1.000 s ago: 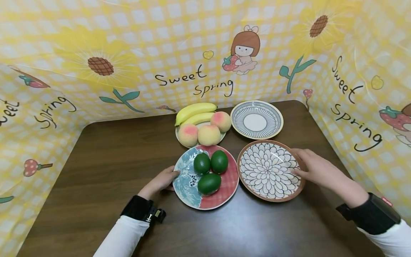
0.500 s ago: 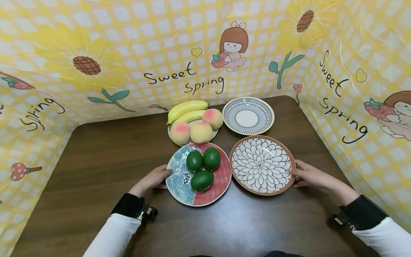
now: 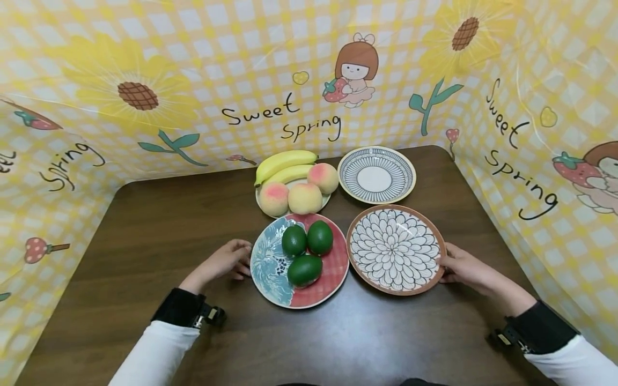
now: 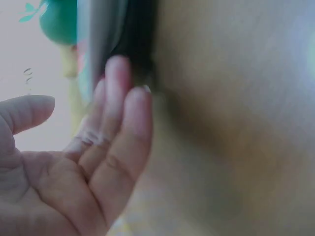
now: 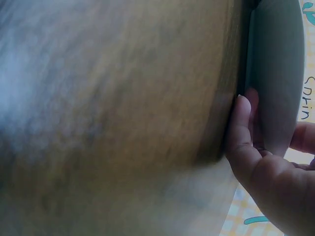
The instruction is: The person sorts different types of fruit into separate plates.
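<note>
The left hand [image 3: 224, 262] is held loosely extended just beside the first of four plates, the blue-and-red plate [image 3: 324, 289], glossy and patterned, on which three green fruits [image 3: 305, 271] are set. Behind it, two bananas [image 3: 286, 167] and three peaches [image 3: 305, 199] are borne by a pale plate [image 3: 297, 182]. Farther right, behind the brown-rimmed flower plate [image 3: 393, 249], a striped plate [image 3: 374, 178] is seen; the flower plate, with black-outlined white petals, is gripped at its edge by the right hand [image 3: 463, 268].
</note>
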`<action>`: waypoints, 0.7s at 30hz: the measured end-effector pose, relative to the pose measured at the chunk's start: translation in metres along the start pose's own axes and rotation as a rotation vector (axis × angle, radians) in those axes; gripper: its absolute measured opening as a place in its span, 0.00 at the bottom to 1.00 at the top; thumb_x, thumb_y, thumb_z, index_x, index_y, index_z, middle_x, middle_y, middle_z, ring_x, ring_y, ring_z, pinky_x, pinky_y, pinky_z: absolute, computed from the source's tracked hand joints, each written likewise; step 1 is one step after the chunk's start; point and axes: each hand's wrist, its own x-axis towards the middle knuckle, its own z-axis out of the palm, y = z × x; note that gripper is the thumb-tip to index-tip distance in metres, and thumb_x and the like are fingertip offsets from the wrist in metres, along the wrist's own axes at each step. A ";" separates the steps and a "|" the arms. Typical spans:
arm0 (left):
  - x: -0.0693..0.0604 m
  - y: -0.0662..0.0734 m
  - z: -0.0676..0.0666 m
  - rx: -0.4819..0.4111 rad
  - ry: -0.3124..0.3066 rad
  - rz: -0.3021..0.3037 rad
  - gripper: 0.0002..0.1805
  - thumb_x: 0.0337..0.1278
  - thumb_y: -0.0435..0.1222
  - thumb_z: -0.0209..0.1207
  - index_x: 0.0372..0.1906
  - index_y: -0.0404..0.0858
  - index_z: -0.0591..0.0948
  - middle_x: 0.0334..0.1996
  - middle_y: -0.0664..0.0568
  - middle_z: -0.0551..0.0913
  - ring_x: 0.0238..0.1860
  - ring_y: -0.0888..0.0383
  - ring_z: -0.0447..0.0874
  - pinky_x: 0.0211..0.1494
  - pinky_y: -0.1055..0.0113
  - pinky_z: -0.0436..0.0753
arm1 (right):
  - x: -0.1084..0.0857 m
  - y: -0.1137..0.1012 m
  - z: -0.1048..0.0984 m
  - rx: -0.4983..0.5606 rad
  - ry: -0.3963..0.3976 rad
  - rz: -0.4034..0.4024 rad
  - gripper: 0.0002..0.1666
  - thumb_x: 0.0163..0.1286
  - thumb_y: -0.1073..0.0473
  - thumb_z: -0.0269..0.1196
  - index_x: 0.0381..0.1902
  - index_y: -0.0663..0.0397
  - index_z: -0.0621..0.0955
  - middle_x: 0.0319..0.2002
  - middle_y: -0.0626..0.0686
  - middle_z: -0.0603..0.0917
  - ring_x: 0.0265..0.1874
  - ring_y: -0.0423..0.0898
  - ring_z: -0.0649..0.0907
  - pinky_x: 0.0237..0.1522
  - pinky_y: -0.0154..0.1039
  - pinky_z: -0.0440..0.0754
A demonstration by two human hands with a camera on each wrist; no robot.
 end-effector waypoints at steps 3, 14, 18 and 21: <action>-0.006 0.014 -0.020 0.136 0.068 0.042 0.31 0.81 0.43 0.45 0.73 0.25 0.59 0.55 0.26 0.81 0.45 0.48 0.89 0.46 0.57 0.88 | 0.000 0.000 0.001 0.000 0.008 0.002 0.37 0.81 0.63 0.40 0.74 0.84 0.41 0.55 0.74 0.75 0.40 0.35 0.80 0.40 0.35 0.83; 0.034 0.091 -0.048 0.536 0.177 0.275 0.44 0.65 0.45 0.66 0.78 0.33 0.60 0.75 0.31 0.65 0.76 0.34 0.63 0.77 0.38 0.65 | 0.001 0.002 0.000 0.009 0.053 -0.004 0.37 0.81 0.64 0.40 0.74 0.84 0.42 0.52 0.71 0.79 0.38 0.33 0.80 0.40 0.34 0.83; 0.063 0.101 -0.038 0.657 0.174 0.374 0.46 0.56 0.38 0.70 0.76 0.29 0.62 0.75 0.30 0.64 0.77 0.33 0.60 0.79 0.39 0.62 | 0.002 0.001 0.002 0.018 0.062 -0.003 0.37 0.81 0.63 0.41 0.74 0.84 0.43 0.52 0.71 0.79 0.39 0.34 0.81 0.40 0.34 0.84; 0.080 0.103 -0.029 0.717 0.165 0.383 0.45 0.54 0.38 0.69 0.76 0.29 0.64 0.74 0.29 0.65 0.76 0.31 0.59 0.78 0.39 0.63 | 0.000 0.001 0.004 0.021 0.065 0.004 0.37 0.81 0.63 0.41 0.74 0.84 0.43 0.51 0.70 0.80 0.39 0.35 0.81 0.40 0.35 0.84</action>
